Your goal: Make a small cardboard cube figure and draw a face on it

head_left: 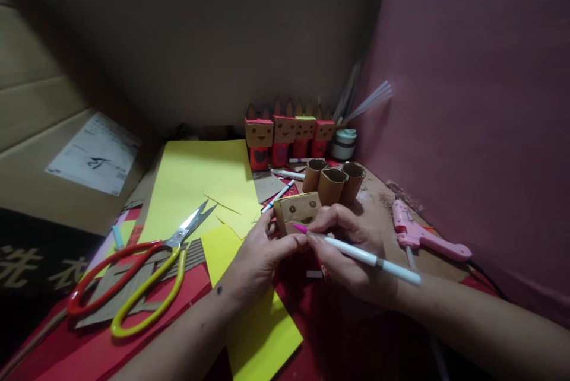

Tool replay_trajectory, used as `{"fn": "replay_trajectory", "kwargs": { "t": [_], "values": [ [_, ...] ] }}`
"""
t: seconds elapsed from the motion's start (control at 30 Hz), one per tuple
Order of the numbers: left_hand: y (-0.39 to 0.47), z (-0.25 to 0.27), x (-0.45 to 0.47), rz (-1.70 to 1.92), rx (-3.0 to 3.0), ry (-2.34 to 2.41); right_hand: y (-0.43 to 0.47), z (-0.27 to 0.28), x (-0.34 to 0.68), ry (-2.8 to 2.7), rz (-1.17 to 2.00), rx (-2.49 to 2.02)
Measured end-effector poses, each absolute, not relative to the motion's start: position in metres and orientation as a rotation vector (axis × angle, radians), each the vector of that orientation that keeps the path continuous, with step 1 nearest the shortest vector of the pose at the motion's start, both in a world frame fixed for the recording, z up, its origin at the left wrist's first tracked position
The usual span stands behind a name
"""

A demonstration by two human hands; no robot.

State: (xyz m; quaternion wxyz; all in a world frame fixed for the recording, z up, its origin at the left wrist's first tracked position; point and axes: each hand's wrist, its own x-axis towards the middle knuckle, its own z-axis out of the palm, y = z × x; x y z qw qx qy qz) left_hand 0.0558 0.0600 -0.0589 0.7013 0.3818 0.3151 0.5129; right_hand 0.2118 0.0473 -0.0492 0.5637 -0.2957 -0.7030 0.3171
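Observation:
My left hand is closed on a small cardboard box with two round eyes and a mouth drawn on its front face. Its thumb lies along the lower front edge. In my right hand is a white marker pen, gripped like a pencil. The marker's magenta tip is at the lower part of the box's face, close to my left thumb; whether it touches the cardboard I cannot tell. My right fingers cover the box's right side.
Scissors lie open on yellow paper and cardboard scraps at left. Cardboard tubes stand behind my hands. Several finished-looking box-headed figures line the back wall beside a lidded jar. A pink glue gun lies right.

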Motion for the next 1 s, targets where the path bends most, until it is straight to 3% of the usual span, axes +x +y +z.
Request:
{"fn": "replay_trajectory", "kwargs": {
  "t": [0.33, 1.0],
  "values": [
    [0.059, -0.054, 0.060, 1.096, 0.776, 0.645, 0.050, -0.067, 0.218, -1.720, 0.409, -0.673],
    [0.056, -0.058, 0.060, 1.108, 0.775, 0.740, 0.053, -0.065, 0.220, -1.751, 0.380, -0.673]
  ]
}}
